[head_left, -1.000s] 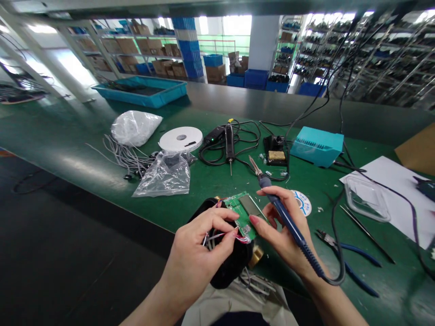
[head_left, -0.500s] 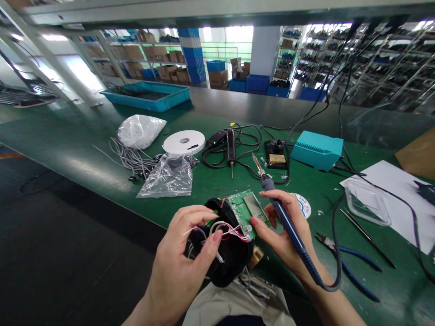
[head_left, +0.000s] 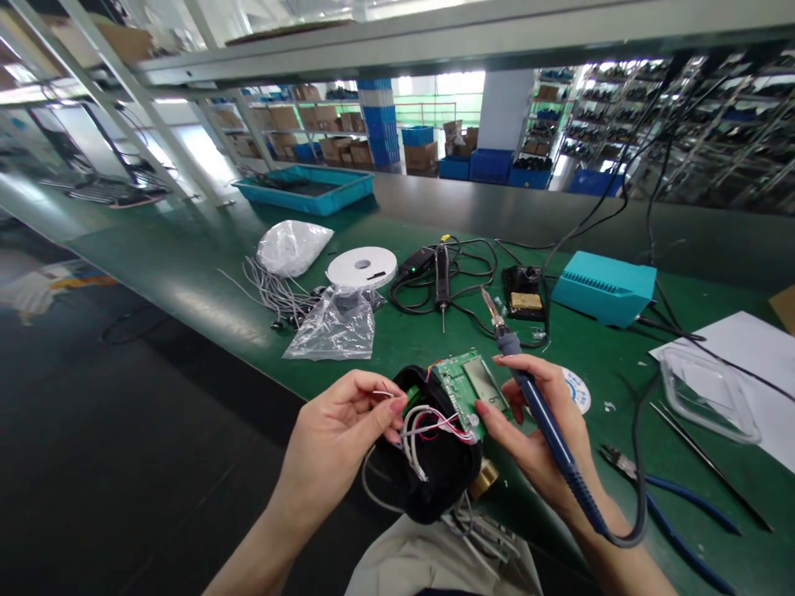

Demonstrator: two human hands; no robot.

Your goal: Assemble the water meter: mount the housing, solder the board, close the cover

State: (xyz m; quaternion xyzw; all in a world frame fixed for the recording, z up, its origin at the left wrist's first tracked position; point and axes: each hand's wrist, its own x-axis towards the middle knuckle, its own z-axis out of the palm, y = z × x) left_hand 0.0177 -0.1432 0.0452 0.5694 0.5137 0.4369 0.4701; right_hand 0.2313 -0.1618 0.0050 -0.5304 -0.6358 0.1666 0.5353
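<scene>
My left hand (head_left: 335, 439) pinches a thin white wire (head_left: 380, 395) between finger and thumb, just left of a black round housing (head_left: 428, 468). A green circuit board with a small LCD (head_left: 469, 387) rests on the housing's upper edge, and white and red wires (head_left: 435, 426) loop from it. My right hand (head_left: 537, 434) grips a blue-handled soldering iron (head_left: 534, 401), its tip pointing away from the board, with fingertips beside the board's right edge. A brass fitting (head_left: 484, 478) protrudes below the housing.
On the green bench (head_left: 186, 248) stand a teal soldering station (head_left: 602, 290), an iron stand with sponge (head_left: 522, 296), an electric screwdriver (head_left: 442, 277), blue-handled pliers (head_left: 676, 501), tweezers (head_left: 708, 463), and a plastic bag (head_left: 332, 327). Loose grey cables (head_left: 267, 290) lie left.
My left hand has moved left off the wire loops and now pinches one thin wire. The white and red wires show more fully. The whole view has tilted and shifted.
</scene>
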